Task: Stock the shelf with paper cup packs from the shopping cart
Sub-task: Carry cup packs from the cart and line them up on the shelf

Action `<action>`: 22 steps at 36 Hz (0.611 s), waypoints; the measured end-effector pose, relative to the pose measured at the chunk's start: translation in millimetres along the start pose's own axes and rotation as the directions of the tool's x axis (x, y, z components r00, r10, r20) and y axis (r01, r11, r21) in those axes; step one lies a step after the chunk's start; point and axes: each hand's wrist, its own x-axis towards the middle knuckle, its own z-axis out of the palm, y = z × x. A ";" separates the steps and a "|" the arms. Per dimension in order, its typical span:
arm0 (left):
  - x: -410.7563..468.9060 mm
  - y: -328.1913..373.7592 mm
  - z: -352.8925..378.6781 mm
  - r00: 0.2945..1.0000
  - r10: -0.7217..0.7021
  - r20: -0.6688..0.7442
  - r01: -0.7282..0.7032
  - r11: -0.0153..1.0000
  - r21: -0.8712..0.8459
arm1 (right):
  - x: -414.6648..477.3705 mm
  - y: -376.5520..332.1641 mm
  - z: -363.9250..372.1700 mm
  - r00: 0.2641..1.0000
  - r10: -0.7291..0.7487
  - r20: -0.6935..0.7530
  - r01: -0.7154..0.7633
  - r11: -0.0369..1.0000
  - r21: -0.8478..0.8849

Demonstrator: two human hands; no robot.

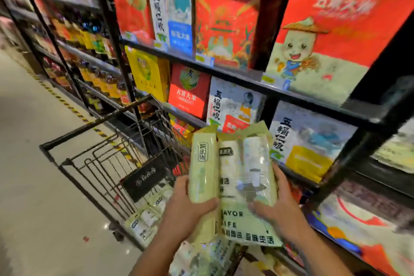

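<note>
Two paper cup packs are held up side by side, in front of the person and above the near end of the shopping cart (98,163). The left hand (190,204) grips the narrow pack (202,168), a pale green sleeve standing nearly upright, with the thumb curled across its lower end. The right hand (280,206) holds the wide pack (244,177). Its thumb presses the printed front and its fingers (277,175) wrap round the right edge. The two packs touch along their long sides, and the wide one reaches lower, showing the words "FLAVOR LIFE" between the hands.

Both packs are just short of the shelf (246,79), a black metal rack running along the right side. None of the held packs rests on it yet. Its boards carry rice boxes: a red box (188,89), a yellow box (147,71) to its left, and a white and blue box (309,141) just behind the wide pack.

More cup packs (143,219) lie in the bottom of the black wire cart, and others (201,257) show below the forearms. The cart stands close against the shelf on a pale floor (33,163). Farther down the aisle the racks hold bottles (89,40), too blurred to read.
</note>
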 end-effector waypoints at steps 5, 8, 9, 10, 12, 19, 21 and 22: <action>-11.2 40.9 30.5 0.991 0.110 0.081 -0.109 0.994 -0.013 | -21.7 -0.1 -41.8 0.993 0.025 -0.116 -0.021 0.999 0.036; -13.1 53.9 53.3 0.983 0.098 0.154 -0.085 0.992 -0.089 | -38.8 2.5 -67.1 0.983 0.023 -0.185 -0.009 0.997 0.076; -14.6 57.1 61.3 0.976 0.110 0.186 -0.094 0.991 -0.093 | -46.1 5.3 -75.7 0.976 0.023 -0.215 -0.003 0.996 0.092; -14.1 58.3 67.3 0.967 0.137 0.216 -0.120 0.989 -0.089 | -53.6 7.4 -84.1 0.969 0.027 -0.247 -0.001 0.994 0.106; -14.5 65.3 80.6 0.949 0.172 0.266 -0.159 0.985 -0.069 | -69.6 12.2 -100.5 0.950 0.026 -0.310 0.015 0.992 0.129; -14.3 85.0 156.5 0.872 0.272 0.406 -0.276 0.960 -0.049 | -134.6 15.7 -174.0 0.870 -0.001 -0.492 0.068 0.991 0.117; -18.0 94.1 188.2 0.849 0.226 0.478 -0.204 0.974 -0.097 | -157.2 14.1 -195.6 0.853 -0.005 -0.521 0.089 0.987 0.137; -17.3 93.6 206.8 0.837 0.184 0.515 -0.155 0.983 -0.100 | -168.2 13.9 -205.9 0.848 -0.012 -0.529 0.103 0.984 0.144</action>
